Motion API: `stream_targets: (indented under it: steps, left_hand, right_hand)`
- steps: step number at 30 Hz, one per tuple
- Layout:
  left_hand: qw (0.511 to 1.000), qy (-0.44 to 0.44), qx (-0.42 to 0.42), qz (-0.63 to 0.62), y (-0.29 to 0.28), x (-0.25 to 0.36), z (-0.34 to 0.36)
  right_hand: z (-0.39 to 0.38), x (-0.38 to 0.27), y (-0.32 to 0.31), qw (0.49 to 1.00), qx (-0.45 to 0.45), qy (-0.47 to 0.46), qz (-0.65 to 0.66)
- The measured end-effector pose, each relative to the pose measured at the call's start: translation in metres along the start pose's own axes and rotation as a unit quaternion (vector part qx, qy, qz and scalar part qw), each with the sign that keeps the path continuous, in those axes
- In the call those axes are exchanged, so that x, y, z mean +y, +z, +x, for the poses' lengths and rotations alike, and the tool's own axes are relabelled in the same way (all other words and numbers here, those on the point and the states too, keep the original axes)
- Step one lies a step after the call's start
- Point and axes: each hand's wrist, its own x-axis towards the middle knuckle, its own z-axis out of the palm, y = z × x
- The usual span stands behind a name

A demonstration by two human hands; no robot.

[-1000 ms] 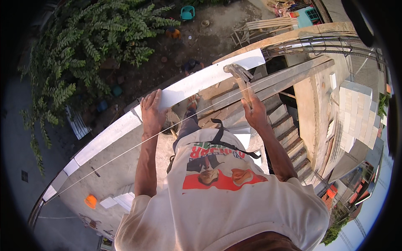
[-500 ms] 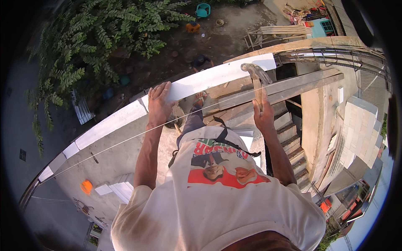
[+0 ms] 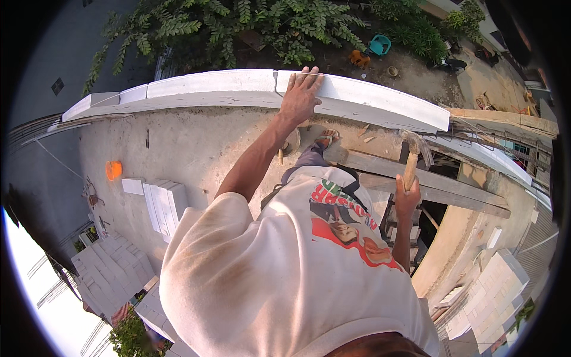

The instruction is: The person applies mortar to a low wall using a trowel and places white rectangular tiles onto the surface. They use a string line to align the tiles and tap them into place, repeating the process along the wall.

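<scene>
My left hand lies flat on top of a white block, fingers stretched out, close to the joint with the neighbouring white block. Both belong to a row of blocks along the wall's edge. In my right hand is a hammer, gripped by its wooden handle with the metal head up. The hammer head is just on the near side of the block's right end and appears apart from it.
Wooden planks cross a stair opening at the right. White blocks and an orange bucket stand on the concrete floor at the left. Beyond the wall the ground drops away, with a teal chair and leafy branches.
The view has turned, so the block row now curves across the upper picture. My left hand still rests on the block near the joint. The hammer has come off the block's top towards me.
</scene>
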Motion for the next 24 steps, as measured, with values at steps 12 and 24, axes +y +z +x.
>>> stream_targets:
  steps: [12,24]
  left_hand:
    - [0.865,-0.169,-0.361,-0.304,0.062,0.077,-0.291]
    - [0.807,-0.295,-0.396,-0.324,-0.020,0.013,-0.401]
  right_hand:
    - [-0.216,0.290,0.078,0.924,-0.316,0.141,0.163]
    - [-0.314,0.261,0.097,0.795,-0.361,0.486,0.035]
